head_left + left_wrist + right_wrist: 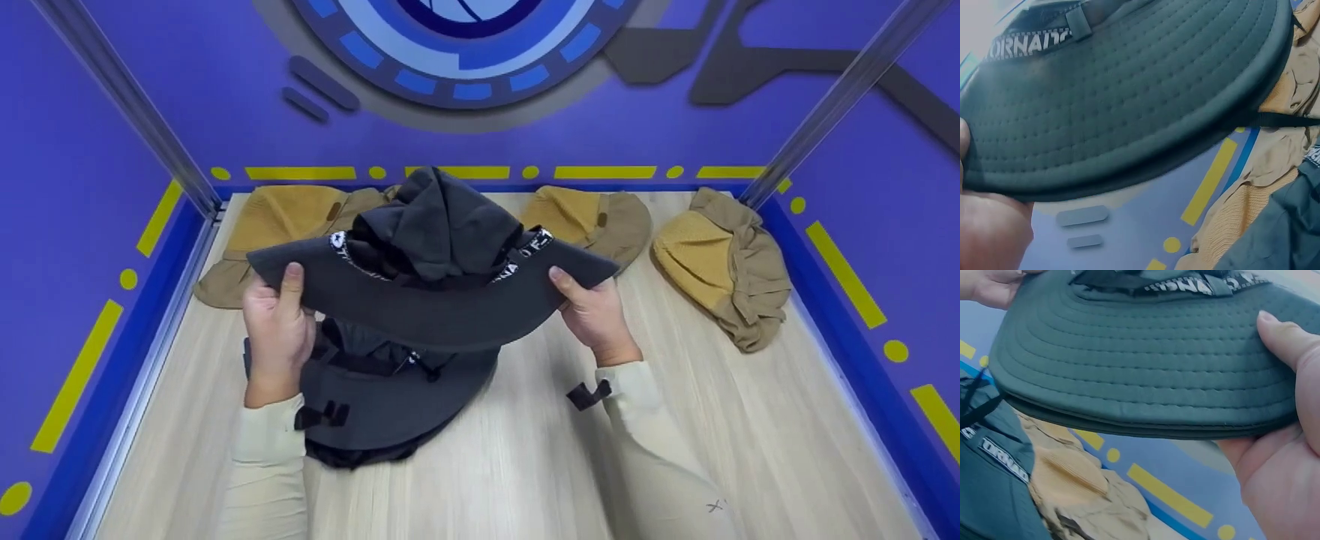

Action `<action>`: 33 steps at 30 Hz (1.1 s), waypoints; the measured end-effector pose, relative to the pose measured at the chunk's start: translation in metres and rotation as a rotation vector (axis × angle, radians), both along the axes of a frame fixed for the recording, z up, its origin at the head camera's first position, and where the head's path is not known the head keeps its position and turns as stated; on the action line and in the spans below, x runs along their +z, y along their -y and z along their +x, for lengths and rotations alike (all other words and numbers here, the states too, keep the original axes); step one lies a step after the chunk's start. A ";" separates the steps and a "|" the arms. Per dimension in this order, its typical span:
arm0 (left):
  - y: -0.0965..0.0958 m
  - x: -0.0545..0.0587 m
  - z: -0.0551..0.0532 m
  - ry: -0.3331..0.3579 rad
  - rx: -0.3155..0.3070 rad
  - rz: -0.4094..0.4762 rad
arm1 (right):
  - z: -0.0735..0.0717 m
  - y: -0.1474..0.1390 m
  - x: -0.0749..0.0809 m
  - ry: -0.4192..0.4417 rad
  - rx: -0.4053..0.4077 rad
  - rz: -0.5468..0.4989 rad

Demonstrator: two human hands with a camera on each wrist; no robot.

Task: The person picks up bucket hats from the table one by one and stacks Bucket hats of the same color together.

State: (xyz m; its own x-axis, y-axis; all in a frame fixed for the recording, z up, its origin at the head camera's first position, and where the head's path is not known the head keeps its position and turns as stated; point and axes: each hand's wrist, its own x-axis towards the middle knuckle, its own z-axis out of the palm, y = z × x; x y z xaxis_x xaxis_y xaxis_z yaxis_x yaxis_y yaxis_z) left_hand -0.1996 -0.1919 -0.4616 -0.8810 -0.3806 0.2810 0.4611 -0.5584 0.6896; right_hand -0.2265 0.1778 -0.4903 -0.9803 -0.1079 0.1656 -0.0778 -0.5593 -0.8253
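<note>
Between both hands a dark bucket hat [442, 307] is held up by its wide stitched brim. My left hand [279, 330] grips the brim's left end, thumb on top. At the other end my right hand [600, 315] pinches the brim, thumb on top and fingers underneath, as the right wrist view also shows. White lettering runs along a band [1033, 45] inside the hat; its crown stands up behind the brim. Below it, a second dark hat [397, 405] lies on the table, partly hidden by my left hand and sleeve.
Tan and mustard hats lie along the back of the wooden table [712, 450]: one at the left [289, 214], one behind the held hat [626, 221], another at the right [720, 262]. Blue walls [172, 97] with yellow dashes enclose three sides.
</note>
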 end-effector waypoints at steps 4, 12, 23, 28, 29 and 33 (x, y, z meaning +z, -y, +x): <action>0.013 0.005 0.004 0.081 0.117 -0.174 | 0.000 0.018 0.000 0.075 -0.033 0.011; 0.045 -0.009 0.019 0.346 0.294 -0.599 | 0.008 0.053 -0.026 0.246 0.029 0.091; 0.079 -0.053 0.047 0.828 0.366 -0.854 | 0.024 0.075 -0.071 0.071 -0.110 0.801; 0.078 -0.063 0.053 0.888 0.342 -0.992 | 0.026 0.077 -0.080 0.040 -0.180 0.983; 0.077 -0.065 0.053 0.900 0.333 -1.015 | 0.027 0.078 -0.082 0.036 -0.185 1.003; 0.077 -0.072 0.053 0.961 0.312 -1.125 | 0.027 0.079 -0.089 0.017 -0.199 1.097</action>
